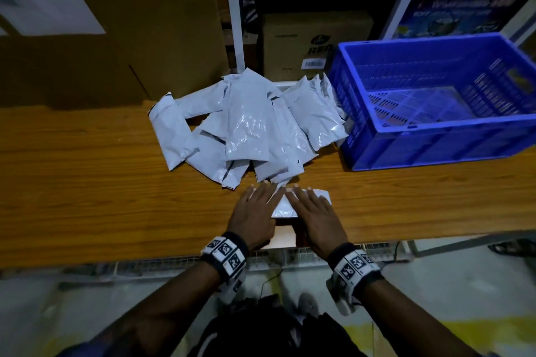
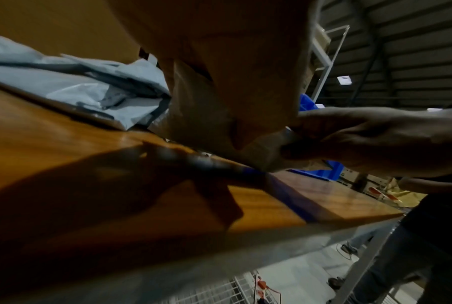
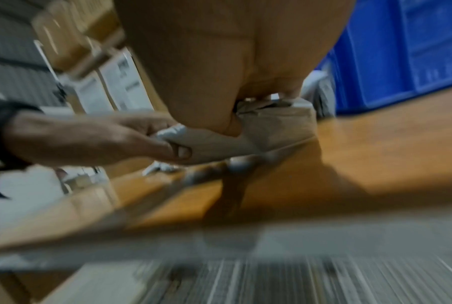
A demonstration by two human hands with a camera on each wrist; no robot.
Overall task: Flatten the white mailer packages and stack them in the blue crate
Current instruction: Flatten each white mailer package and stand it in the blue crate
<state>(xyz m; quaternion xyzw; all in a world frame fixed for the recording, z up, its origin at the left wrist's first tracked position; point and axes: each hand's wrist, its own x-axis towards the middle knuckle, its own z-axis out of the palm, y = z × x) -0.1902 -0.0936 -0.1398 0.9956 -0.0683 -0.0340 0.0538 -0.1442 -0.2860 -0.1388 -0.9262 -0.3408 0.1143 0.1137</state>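
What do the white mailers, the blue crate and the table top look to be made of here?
Pile of mailers: thin glossy plastic film, judging by the wrinkles and bright glare.
Blue crate: rigid moulded plastic, going by its slotted lattice walls and floor and its uniform colour.
Table top: wood or wood-look laminate with a smooth sheen; grain lines show, but which one cannot be told.

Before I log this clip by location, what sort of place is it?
Probably a warehouse packing area: a pile of white mailers on a wooden bench, a blue crate, and cardboard boxes on metal shelving.
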